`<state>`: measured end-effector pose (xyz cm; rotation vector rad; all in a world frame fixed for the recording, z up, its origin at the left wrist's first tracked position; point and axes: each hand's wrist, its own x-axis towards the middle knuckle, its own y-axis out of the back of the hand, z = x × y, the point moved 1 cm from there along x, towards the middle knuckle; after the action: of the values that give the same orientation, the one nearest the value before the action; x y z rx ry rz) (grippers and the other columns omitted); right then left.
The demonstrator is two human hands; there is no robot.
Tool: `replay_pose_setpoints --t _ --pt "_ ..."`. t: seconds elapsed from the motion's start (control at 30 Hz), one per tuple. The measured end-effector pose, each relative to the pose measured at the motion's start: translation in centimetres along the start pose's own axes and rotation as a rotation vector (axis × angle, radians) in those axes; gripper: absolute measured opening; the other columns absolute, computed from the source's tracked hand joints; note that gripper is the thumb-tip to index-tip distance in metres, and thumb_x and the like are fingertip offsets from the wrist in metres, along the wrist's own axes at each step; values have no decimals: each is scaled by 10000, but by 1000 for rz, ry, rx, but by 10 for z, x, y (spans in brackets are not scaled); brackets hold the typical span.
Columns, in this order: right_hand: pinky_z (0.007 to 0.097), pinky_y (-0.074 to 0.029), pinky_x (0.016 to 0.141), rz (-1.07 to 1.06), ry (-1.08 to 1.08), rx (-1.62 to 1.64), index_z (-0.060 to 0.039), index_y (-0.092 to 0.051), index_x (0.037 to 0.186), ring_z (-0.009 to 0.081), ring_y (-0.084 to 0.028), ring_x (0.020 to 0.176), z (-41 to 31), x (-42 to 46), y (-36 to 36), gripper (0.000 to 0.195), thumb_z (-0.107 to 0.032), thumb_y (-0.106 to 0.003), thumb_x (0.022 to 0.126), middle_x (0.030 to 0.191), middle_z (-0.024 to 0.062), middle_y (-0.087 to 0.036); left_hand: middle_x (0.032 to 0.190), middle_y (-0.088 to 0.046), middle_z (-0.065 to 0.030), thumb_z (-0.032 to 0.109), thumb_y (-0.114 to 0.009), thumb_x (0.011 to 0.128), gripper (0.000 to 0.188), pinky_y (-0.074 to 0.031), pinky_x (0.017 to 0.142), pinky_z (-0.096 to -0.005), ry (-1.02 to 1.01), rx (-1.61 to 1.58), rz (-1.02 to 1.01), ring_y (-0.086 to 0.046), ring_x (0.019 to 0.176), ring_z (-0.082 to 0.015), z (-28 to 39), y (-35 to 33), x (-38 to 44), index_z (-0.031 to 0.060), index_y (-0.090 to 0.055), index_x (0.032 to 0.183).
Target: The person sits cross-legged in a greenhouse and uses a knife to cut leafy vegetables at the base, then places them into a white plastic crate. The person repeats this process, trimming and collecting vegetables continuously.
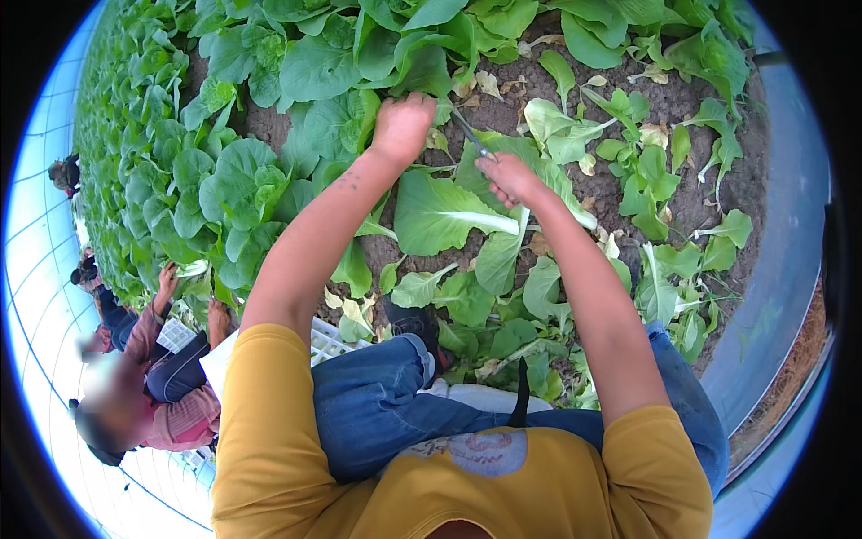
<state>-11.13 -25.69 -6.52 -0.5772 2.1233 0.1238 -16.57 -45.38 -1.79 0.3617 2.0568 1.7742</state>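
Note:
My right hand point(508, 178) is closed around the handle of a slim metal knife point(470, 133). The blade points up and left, its tip near the base of a leafy green plant point(427, 67) that looks like a Chinese cabbage. At that plant's base my left hand point(404, 126) is curled in a grip, its fingertips partly hidden. Just below my right hand lies a loose leaf point(438, 212) with a broad white stalk. More cut leaves point(498, 259) are scattered on the soil between my hands and my knees.
Dense rows of standing greens point(249, 175) fill the left. A white plastic crate point(330, 342) stands beside my left knee. Another person point(178, 411) crouches at the left, with more people beyond. Greenhouse sheeting point(788, 222) edges the bed at right, beside bare soil point(693, 81) with withered leaves.

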Motion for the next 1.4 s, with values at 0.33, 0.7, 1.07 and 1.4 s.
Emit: replay_pose_setpoints --t 0.33,0.7,1.07,1.4 --pt "180 -367 428 316 609 449 -81 -558 963 40 -482 565 -19 -114 36 256 -197 -689 775 771 -25 -571 1011 -601 -32 -33 -587 787 333 -443 832 -228 306 -1452 -232 -545 923 -90 37 93 -44 -41 -528 1116" --pt "224 -478 561 24 440 469 -39 -550 1007 84 -562 713 -27 -141 -28 270 -189 -655 809 836 3 -583 1126 -554 -174 384 -756 611 750 -421 893 -355 -35 -376 83 -550 1033 -303 72 149 -108 -3 -492 1197" --pt "242 -393 426 -173 340 13 -37 -525 885 90 -515 551 -13 -109 7 243 -158 -691 755 694 8 -552 1004 -610 -161 235 -742 612 562 -437 829 -305 251 -1195 -604 -583 919 -232 48 98 -105 -21 -564 1080" --pt "264 -392 391 117 170 -226 -74 -443 742 110 -451 418 -28 -45 -25 335 -356 -606 820 552 0 -452 1351 -312 -227 100 -694 573 327 -431 938 -374 38 -75 -430 -356 1219 -355 -20 39 -45 3 -619 876"
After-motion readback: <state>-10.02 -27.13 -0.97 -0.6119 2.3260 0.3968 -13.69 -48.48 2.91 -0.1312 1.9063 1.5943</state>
